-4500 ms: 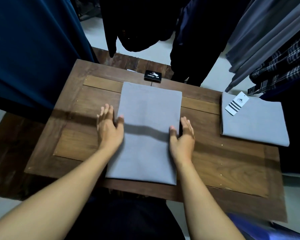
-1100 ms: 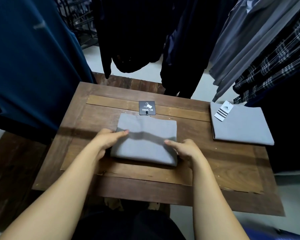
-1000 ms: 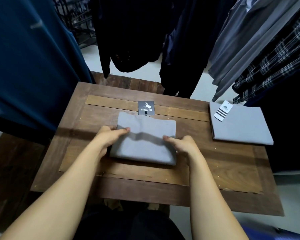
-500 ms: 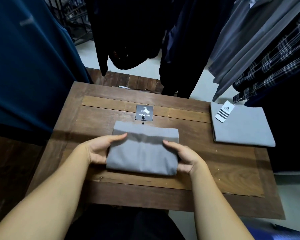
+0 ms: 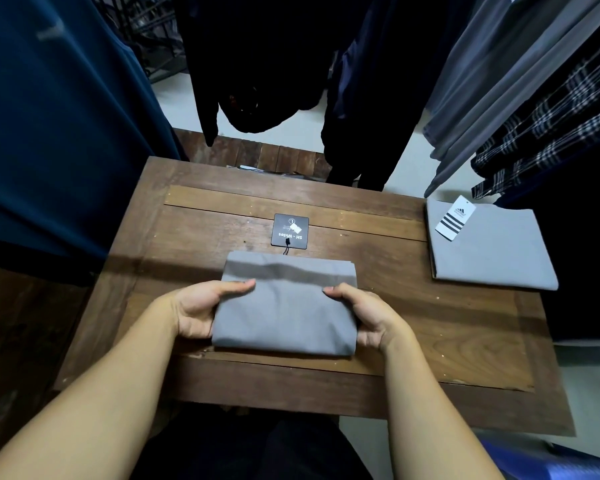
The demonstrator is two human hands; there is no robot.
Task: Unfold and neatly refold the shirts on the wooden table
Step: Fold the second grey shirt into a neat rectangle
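Observation:
A grey shirt [image 5: 286, 306], folded into a compact rectangle, lies at the middle of the wooden table [image 5: 447, 327] near its front edge. My left hand [image 5: 201, 311] grips its left side, thumb on top and fingers tucked underneath. My right hand [image 5: 368, 315] grips the right side the same way. A black hang tag [image 5: 290, 231] on a string lies just beyond the shirt's far edge. A second folded grey shirt [image 5: 489, 247] with a white striped tag [image 5: 455, 218] sits at the table's far right corner.
Hanging clothes ring the table: a dark blue garment [image 5: 56, 116] at the left, black garments [image 5: 257, 64] behind, grey and plaid shirts [image 5: 541, 109] at the right. A lower wooden platform [image 5: 18, 341] lies to the left. The floor beyond is pale.
The long folded shirt was folded in half into a short rectangle. Both hands moved from on top of it to its sides, and it has slid slightly toward me.

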